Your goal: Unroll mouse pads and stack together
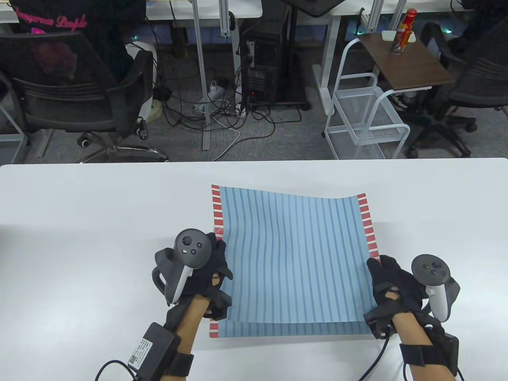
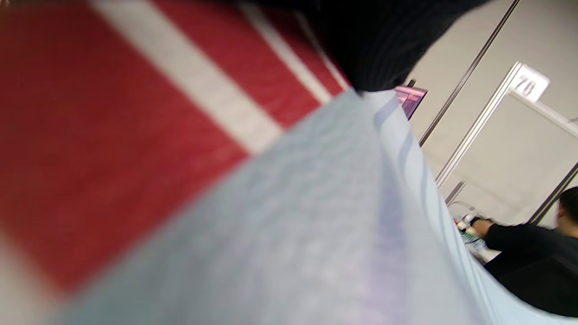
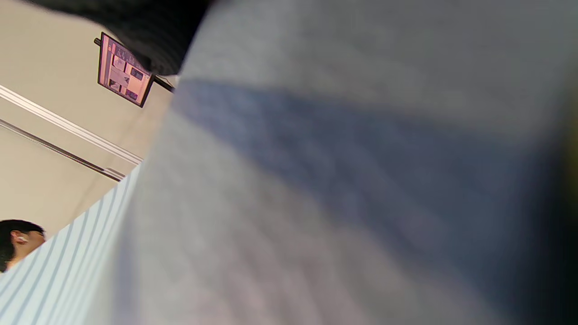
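Observation:
Two blue-striped mouse pads with red-and-white side borders lie unrolled in the middle of the white table [image 1: 79, 238]. The upper pad [image 1: 293, 254] sits on the lower pad [image 1: 293, 329], which shows only as a strip along the near edge. The upper pad's far edge is wavy and slightly lifted. My left hand [image 1: 220, 274] grips the upper pad's left edge near its front corner. My right hand [image 1: 377, 278] grips its right edge. The left wrist view shows the red-and-white border [image 2: 135, 113] very close and blurred. The right wrist view is filled by striped pad fabric [image 3: 316, 180].
The table's far edge [image 1: 254, 160] runs across the middle of the table view. Beyond it are office chairs [image 1: 79, 91], a white wire cart [image 1: 365, 119] and floor cables. Glove cables [image 1: 115, 367] trail at the table's near edge.

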Available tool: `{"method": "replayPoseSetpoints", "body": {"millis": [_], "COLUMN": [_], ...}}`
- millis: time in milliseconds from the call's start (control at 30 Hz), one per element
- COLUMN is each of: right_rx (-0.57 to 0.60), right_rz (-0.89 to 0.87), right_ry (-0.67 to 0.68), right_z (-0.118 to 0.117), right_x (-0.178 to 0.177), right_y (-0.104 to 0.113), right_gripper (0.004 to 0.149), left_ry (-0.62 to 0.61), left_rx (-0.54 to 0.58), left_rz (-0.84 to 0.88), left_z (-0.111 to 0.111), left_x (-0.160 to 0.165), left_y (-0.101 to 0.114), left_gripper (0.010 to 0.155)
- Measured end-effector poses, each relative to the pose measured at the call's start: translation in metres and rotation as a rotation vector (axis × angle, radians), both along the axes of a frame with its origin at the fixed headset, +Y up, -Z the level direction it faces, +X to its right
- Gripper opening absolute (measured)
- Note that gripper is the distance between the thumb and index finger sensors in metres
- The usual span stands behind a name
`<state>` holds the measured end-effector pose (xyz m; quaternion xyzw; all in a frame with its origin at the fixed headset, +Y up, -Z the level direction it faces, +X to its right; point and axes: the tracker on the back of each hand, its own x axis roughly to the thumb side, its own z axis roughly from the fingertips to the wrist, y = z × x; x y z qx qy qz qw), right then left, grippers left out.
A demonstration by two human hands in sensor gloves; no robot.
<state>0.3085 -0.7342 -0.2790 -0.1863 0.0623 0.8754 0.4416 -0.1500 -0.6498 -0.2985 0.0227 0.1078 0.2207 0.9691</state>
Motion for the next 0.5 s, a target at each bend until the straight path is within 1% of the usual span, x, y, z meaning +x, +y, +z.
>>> {"method": "replayPoseSetpoints", "body": {"millis": [133,233,367,500], "right_rx": [-0.038,-0.098,-0.161,-0.201], "right_rz": [0.121,0.227,0.358,0.454], "right_ry": [-0.014,-0.024,-0.032,-0.033], "right_z": [-0.001,-0.003,-0.006,-0.008], "right_x": [-0.003,-0.008,-0.015,-0.022], "right_y": [-0.002,-0.006,-0.012,-0.017], "right_gripper": [0.042,0.042,0.042,0.042], "left_ry": [0.012,0.014,0.010,0.016], "left_rx": [-0.055,-0.112,-0.174,-0.227], "left_rz": [-0.092,-0.128,-0.186,-0.227], "left_z": [-0.008,-0.014,-0.019,-0.022], "left_x": [0.005,0.010,0.013,0.015], "left_y": [-0.027,-0.052,-0.073,-0.087], "left_gripper": [0.045,0.045,0.045,0.045]}}
